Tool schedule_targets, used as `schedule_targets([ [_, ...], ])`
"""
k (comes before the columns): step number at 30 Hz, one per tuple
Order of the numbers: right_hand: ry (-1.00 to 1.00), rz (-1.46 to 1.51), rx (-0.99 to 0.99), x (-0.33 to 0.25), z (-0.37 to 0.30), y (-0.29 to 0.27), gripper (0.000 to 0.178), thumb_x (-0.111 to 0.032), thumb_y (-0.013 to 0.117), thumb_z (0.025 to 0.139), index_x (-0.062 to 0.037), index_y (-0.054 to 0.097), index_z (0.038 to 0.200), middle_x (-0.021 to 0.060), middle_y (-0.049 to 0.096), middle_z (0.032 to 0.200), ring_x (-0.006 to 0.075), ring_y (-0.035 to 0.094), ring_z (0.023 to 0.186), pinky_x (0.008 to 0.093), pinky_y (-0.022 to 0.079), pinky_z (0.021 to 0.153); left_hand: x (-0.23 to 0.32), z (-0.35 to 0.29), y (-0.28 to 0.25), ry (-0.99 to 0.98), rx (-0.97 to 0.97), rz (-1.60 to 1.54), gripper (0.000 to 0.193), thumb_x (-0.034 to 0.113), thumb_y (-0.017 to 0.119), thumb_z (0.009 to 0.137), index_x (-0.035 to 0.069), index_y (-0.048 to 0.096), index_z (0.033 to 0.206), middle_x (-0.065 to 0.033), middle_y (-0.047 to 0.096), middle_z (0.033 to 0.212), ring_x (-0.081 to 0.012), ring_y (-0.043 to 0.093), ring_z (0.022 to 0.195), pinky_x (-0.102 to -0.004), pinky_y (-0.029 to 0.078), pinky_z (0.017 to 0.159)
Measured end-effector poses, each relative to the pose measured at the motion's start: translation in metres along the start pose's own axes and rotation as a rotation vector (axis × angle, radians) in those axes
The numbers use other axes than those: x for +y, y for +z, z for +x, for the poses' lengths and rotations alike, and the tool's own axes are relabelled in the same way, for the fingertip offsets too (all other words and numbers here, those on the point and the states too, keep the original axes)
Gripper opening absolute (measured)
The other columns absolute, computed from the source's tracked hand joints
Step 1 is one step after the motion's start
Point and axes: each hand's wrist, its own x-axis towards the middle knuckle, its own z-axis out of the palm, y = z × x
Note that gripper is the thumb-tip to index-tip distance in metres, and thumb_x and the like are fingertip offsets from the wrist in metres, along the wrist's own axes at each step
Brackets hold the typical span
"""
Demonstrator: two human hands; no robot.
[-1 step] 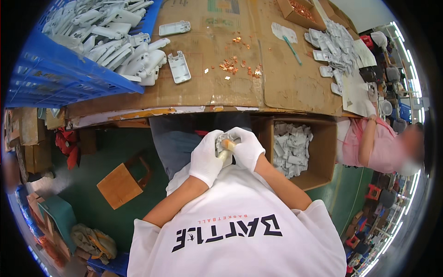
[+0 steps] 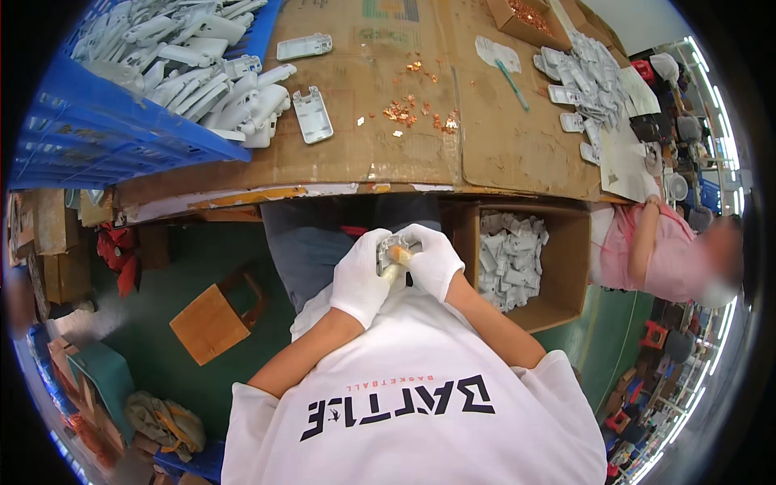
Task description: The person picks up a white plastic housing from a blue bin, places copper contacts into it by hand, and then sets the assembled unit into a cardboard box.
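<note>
White gloves cover both my hands, which meet in front of my body just below the table's edge. Between them is a light grey plastic housing (image 2: 391, 242), mostly covered by fingers. My left hand (image 2: 360, 275) is closed around its left side. From the right, my right hand (image 2: 434, 263) grips the same part, fingers curled; an orange-yellow patch shows at its thumb. Whether a smaller piece is pinched there is hidden. On the table ahead, two similar housings, one open side up (image 2: 314, 115) and one farther back (image 2: 305, 47), lie beside small copper-coloured pieces (image 2: 399, 112).
A blue crate (image 2: 121, 121) heaped with white housings stands at left. A cardboard box (image 2: 563, 267) of grey-white parts sits right of my hands. Farther right lie a green pen (image 2: 512, 86), piled housings (image 2: 586, 77) and a box of copper pieces (image 2: 529, 20). A person in pink (image 2: 659, 246) is at right.
</note>
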Motion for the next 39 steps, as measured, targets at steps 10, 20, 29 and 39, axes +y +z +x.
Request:
schedule_targets([
  [10,-0.017,0.233,-0.05,0.018,-0.017,0.007,0.02,-0.009,0.069,0.088,0.0016,0.064,0.104,0.0072,0.068,0.09,0.0104,0.062,0.081,0.0253,0.051,0.075,0.01,-0.012,-0.012,-0.157,-0.17,-0.243,0.028,0.007,0.07,0.082,0.005,0.058,0.107,-0.0156,0.068,0.099,-0.0285,0.069,0.09,-0.034,0.054,0.078],
  [20,-0.321,-0.155,0.18,0.012,-0.025,0.018,0.013,-0.005,0.068,0.083,-0.0045,0.065,0.096,0.0162,0.064,0.085,0.0284,0.064,0.076,0.0326,0.05,0.068,0.012,-0.004,-0.014,0.026,-0.056,0.177,0.015,0.006,0.061,0.083,0.01,0.06,0.098,-0.018,0.067,0.089,-0.038,0.065,0.088,-0.0439,0.052,0.074],
  [29,-0.248,-0.24,0.216,0.012,-0.023,0.022,0.01,-0.011,0.065,0.081,-0.0061,0.061,0.088,0.0203,0.062,0.085,0.0416,0.062,0.085,0.0438,0.05,0.07,0.014,-0.001,-0.007,0.017,-0.094,0.275,0.013,0.004,0.06,0.082,0.008,0.061,0.094,-0.0209,0.066,0.085,-0.0416,0.064,0.085,-0.0484,0.05,0.073],
  [39,-0.221,-0.29,0.072,0.01,-0.028,0.025,0.017,-0.016,0.058,0.086,-0.0056,0.06,0.1,0.021,0.061,0.102,0.0415,0.061,0.097,0.0458,0.049,0.082,0.009,-0.006,-0.009,-0.04,-0.054,0.226,0.008,0.003,0.059,0.086,0.005,0.061,0.094,-0.0201,0.067,0.083,-0.0393,0.067,0.082,-0.0429,0.052,0.073],
])
